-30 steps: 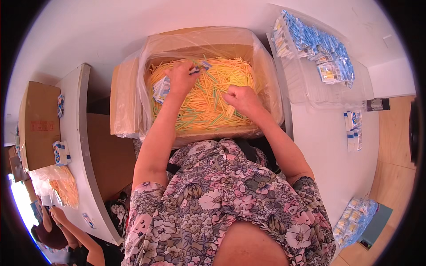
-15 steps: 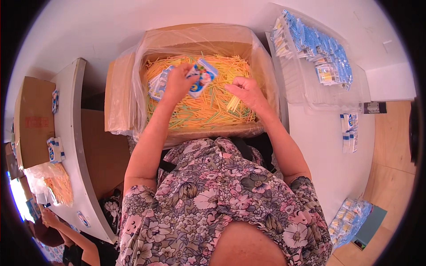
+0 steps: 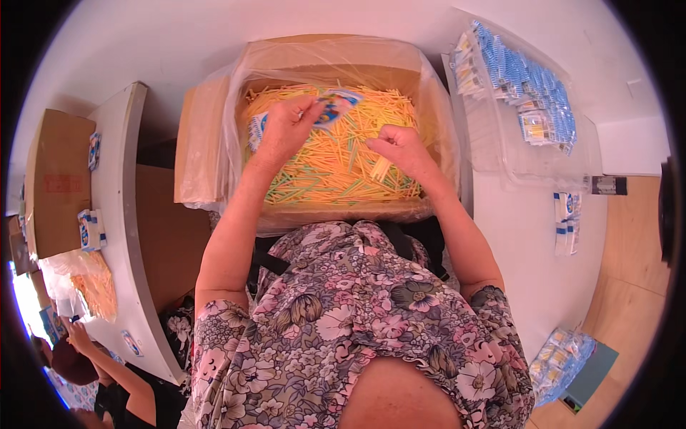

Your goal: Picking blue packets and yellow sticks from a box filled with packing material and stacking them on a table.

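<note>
While the left hand (image 3: 288,127) pinches a motion-blurred blue-and-white packet (image 3: 338,107) at upper center, the right hand (image 3: 405,151), fingers curled, grips yellow sticks (image 3: 381,170) it partly hides.

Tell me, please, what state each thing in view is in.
Large cardboard box: open, plastic-lined, holding many sticks
Clear plastic bin: open, partly filled with blue packets
Left hand: gripping a packet
Held packet: blurred, sealed or open unclear
Right hand: closed on yellow sticks
Brown carton: whether sealed, unclear
</note>
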`<state>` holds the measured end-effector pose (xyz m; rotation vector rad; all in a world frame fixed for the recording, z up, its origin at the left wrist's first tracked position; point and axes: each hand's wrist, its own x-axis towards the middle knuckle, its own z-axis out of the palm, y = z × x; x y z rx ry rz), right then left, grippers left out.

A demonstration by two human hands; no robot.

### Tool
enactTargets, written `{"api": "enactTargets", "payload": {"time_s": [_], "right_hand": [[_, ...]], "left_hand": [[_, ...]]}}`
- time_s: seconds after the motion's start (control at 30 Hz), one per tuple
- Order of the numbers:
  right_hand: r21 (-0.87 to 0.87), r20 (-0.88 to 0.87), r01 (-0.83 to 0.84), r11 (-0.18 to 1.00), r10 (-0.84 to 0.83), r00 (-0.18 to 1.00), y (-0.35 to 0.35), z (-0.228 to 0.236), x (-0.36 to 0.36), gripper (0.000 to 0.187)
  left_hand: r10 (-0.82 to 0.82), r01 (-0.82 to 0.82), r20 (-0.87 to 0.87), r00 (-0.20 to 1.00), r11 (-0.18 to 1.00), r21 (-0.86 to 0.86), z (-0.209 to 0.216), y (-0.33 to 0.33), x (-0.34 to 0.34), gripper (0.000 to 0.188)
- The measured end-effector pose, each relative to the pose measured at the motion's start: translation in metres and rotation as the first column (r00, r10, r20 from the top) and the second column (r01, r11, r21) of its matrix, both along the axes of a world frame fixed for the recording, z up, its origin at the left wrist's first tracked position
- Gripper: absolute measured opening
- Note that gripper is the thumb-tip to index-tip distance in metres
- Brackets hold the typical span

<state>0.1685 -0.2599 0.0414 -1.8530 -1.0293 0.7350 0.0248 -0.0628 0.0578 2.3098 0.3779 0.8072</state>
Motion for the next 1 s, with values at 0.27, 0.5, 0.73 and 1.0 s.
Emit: {"api": "enactTargets", "payload": {"time_s": [0.27, 0.5, 0.73, 1.0], "right_hand": [[-0.219, 0.547, -0.201, 0.955, 0.291, 0.785, -0.023, 0.008, -0.019, 0.026], [-0.097, 0.412, -0.076, 0.992, 0.11, 0.905, -0.03, 0.013, 0.005, 0.021], [0.021, -0.512, 0.226, 0.974, -0.184, 0.839, 0.001, 0.077, 0.024, 0.025], [0.05, -0.01, 0.229, 0.972, -0.228, 0.974, 0.014, 0.053, 0.031, 0.026]], "left_hand": [[-0.24, 0.225, 0.102, 0.965, 0.566, -0.793, -0.024, -0.031, 0.028, 0.011], [-0.356, 0.233, 0.058, 0.932, 0.469, -0.852, -0.038, -0.027, 0.031, 0.007], [-0.405, 0.287, 0.097, 0.909, 0.442, -0.85, -0.03, -0.031, 0.033, 0.011], [-0.526, 0.358, 0.116, 0.842, 0.386, -0.85, -0.024, -0.033, 0.032, 0.013]]}}
